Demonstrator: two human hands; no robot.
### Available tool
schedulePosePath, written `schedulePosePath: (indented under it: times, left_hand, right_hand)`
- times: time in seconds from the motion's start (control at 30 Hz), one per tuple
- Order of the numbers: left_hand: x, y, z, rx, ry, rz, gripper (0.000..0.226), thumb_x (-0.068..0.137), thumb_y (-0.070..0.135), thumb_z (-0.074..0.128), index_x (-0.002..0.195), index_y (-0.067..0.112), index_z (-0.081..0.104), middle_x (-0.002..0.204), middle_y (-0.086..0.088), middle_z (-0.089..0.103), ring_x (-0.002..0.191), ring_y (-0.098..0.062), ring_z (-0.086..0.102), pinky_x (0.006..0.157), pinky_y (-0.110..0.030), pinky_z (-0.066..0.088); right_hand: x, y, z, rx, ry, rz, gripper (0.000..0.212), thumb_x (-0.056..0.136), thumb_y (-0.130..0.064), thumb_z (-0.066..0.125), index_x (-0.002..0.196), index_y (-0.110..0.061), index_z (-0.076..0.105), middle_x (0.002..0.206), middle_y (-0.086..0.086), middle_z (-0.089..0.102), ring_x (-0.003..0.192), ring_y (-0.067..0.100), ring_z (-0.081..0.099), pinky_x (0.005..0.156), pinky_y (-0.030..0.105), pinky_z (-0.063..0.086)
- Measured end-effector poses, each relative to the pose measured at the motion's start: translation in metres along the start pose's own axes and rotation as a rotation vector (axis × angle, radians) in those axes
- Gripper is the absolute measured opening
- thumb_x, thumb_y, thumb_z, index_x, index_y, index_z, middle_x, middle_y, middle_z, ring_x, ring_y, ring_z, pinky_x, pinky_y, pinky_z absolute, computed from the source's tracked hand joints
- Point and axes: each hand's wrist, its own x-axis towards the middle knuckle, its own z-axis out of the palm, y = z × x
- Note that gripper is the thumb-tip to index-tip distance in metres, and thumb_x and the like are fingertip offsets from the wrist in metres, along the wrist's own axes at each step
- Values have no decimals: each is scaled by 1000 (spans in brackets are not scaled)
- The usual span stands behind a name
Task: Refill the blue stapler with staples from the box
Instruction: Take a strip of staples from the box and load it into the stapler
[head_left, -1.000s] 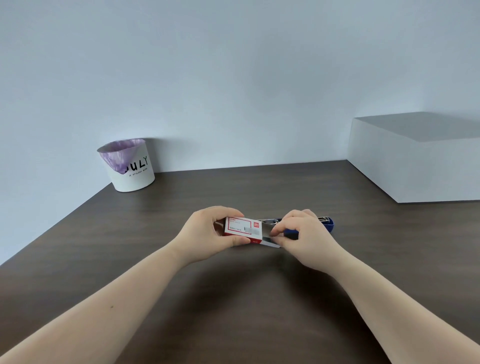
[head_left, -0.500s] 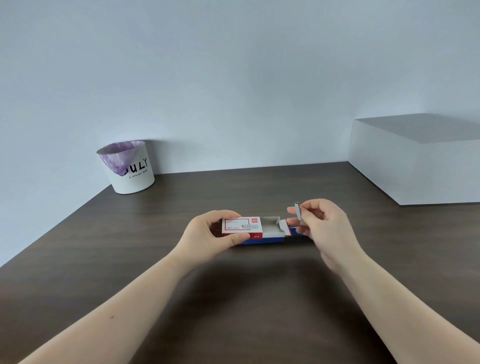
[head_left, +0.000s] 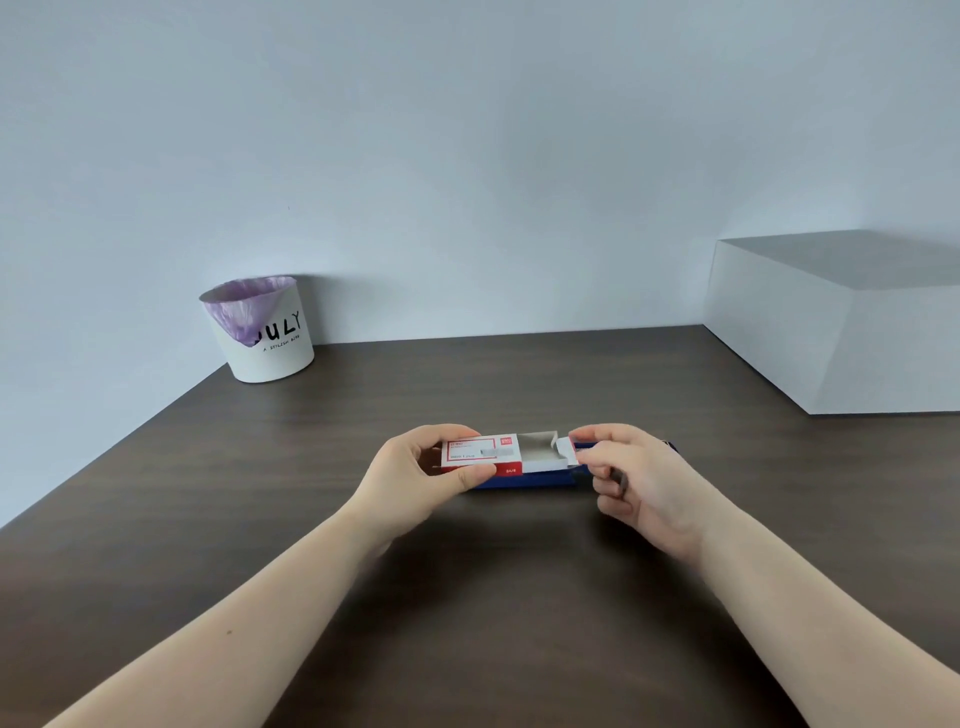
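Observation:
My left hand (head_left: 415, 478) grips the red and white staple box (head_left: 480, 451) by its sleeve, just above the table. The box's inner tray (head_left: 540, 456) is slid out to the right and looks empty where it shows. My right hand (head_left: 644, 483) pinches the tray's end flap (head_left: 566, 451) with thumb and forefinger. A grey staple strip (head_left: 618, 480) is tucked among its lower fingers. The blue stapler (head_left: 519, 481) lies on the table right behind and under the box, mostly hidden by the box and my right hand.
A white paper bucket (head_left: 270, 338) with a purple liner stands at the back left by the wall. A large white box (head_left: 841, 332) sits at the back right. The dark wooden table (head_left: 467, 597) ends at an edge on the left.
The tray has slid out of the sleeve. My right hand lifted a staple strip from it, then dropped back to the tray's end flap with the strip in its fingers.

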Motion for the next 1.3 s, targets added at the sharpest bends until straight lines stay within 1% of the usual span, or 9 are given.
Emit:
schedulePosePath:
  times: [0.1, 0.33, 0.53, 0.67, 0.8, 0.9, 1.0, 1.23, 1.3]
  left_hand:
    - [0, -1, -4, -1, -9, 8, 45, 53, 46, 77, 95, 30, 69, 98, 8, 73, 93, -7, 67, 83, -23, 52]
    - [-3, -3, -12, -48, -27, 23, 37, 58, 38, 78, 93, 28, 71, 99, 4, 74, 95, -10, 67, 87, -25, 52]
    - [-4, -5, -14, -129, -18, 9, 41, 56, 39, 77, 94, 25, 71, 98, 3, 74, 94, -10, 67, 83, -21, 53]
    - [-2, -11, -12, -164, -16, -24, 37, 58, 38, 82, 91, 26, 71, 96, 4, 74, 94, -10, 67, 85, -23, 51]
    - [1, -18, -13, -153, -47, -52, 34, 62, 32, 82, 93, 28, 70, 100, 3, 74, 98, -15, 66, 90, -29, 50]
    - [1, -20, -17, -132, -77, -62, 28, 67, 27, 79, 93, 28, 69, 98, 7, 75, 97, -11, 66, 86, -25, 49]
    - [0, -21, -21, -111, -102, -65, 27, 70, 23, 77, 95, 26, 67, 97, 9, 75, 96, -10, 67, 86, -22, 50]
    - [1, -21, -25, 194, -236, -25, 41, 61, 42, 79, 97, 34, 62, 100, 8, 71, 82, -3, 64, 75, -16, 48]
    - [1, -19, -21, 227, -252, -16, 44, 63, 39, 80, 102, 36, 60, 101, 7, 69, 83, -4, 64, 74, -14, 47]
  right_hand:
    - [-5, 0, -2, -335, -64, -163, 32, 85, -14, 66, 116, -24, 62, 81, 3, 52, 62, 10, 43, 54, 21, 38]
    - [-7, 2, -3, -494, -79, -361, 25, 79, -15, 73, 98, -32, 71, 81, -10, 65, 61, 3, 44, 57, 9, 39]
    - [-6, 6, 1, -237, -90, -309, 20, 87, -15, 64, 105, -22, 69, 87, -5, 68, 58, 2, 49, 58, 20, 39]
    - [-4, 12, 4, 0, -73, -309, 21, 91, -9, 56, 109, -16, 65, 64, -19, 63, 48, 3, 39, 59, 26, 31]
    - [-3, 13, 6, -4, -65, -293, 22, 91, -12, 57, 105, -24, 67, 90, -12, 66, 49, 5, 38, 61, 27, 33]
    - [-3, 12, 4, -175, -44, -306, 22, 87, -14, 64, 104, -28, 68, 95, -8, 66, 62, 3, 48, 66, 23, 39]
    - [-1, 10, 0, -497, -46, -400, 21, 79, -22, 73, 98, -30, 70, 88, -11, 70, 63, 8, 42, 65, 18, 40]
    - [0, 9, 2, -624, -159, -378, 17, 73, -21, 78, 89, -24, 71, 80, -13, 72, 56, 9, 38, 58, 20, 38]
    - [0, 10, 4, -602, -154, -374, 19, 73, -21, 78, 90, -24, 71, 80, -14, 72, 57, 9, 39, 57, 18, 38]
